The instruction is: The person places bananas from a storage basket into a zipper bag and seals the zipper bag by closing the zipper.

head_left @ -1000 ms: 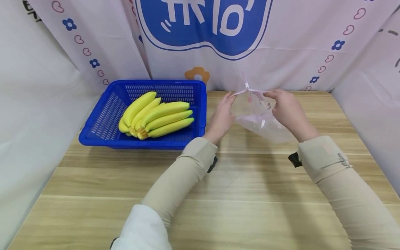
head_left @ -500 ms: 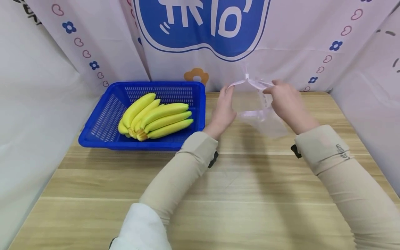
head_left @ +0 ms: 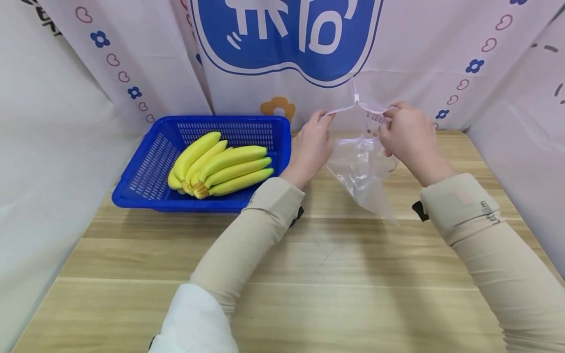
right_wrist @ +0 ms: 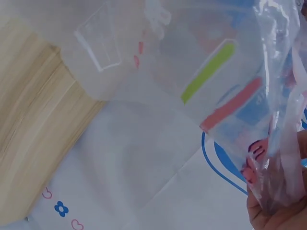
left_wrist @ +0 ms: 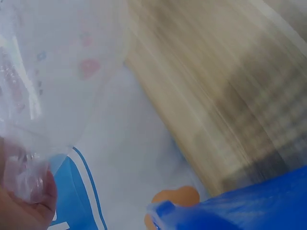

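1. At right of centre: translucent plastic bag (head_left: 359,164) with a lilac drawstring rim (head_left: 372,108), hanging over the pale wood-grain table (head_left: 331,294).
2. Pinched at the rim by left hand (head_left: 312,146) and right hand (head_left: 409,136), well apart, apparently to spread it open.
3. Centred between: small white toggle (head_left: 356,98), probably raised there by the rim's tension.
4. At left of centre: blue perforated plastic basket (head_left: 212,203), cradling curved yellow bananas (head_left: 234,170), likely against rolling.

Left arm (head_left: 244,240) and right arm (head_left: 494,255) stretched forward, left fingers (head_left: 317,119) and right fingers (head_left: 397,114) pinching
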`<state>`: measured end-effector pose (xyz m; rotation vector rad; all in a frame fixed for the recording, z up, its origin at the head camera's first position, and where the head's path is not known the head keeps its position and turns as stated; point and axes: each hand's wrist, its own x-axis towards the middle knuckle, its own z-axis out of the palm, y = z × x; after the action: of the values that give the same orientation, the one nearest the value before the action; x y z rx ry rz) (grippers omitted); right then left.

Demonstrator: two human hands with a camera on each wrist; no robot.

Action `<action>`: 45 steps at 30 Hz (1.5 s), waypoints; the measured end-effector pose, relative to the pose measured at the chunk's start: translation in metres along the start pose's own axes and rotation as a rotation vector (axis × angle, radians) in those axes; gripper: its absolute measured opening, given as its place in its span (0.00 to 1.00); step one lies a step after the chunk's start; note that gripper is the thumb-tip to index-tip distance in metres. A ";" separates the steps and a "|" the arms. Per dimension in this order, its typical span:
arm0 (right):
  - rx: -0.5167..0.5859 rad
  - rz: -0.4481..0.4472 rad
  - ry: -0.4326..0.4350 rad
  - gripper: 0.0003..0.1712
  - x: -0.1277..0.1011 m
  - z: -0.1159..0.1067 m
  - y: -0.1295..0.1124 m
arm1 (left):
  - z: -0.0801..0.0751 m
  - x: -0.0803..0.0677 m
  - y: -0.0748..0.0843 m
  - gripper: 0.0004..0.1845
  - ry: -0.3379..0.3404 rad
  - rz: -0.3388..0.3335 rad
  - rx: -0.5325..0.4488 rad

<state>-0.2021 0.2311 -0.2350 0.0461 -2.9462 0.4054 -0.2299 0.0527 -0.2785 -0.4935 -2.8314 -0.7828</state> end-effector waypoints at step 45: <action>-0.051 -0.033 -0.087 0.30 -0.004 0.010 -0.006 | -0.007 0.002 -0.011 0.41 -0.047 -0.199 -0.192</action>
<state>-0.1996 0.2221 -0.2436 0.1093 -3.0357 0.3316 -0.2348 0.0411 -0.2776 -0.2601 -2.8954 -1.1004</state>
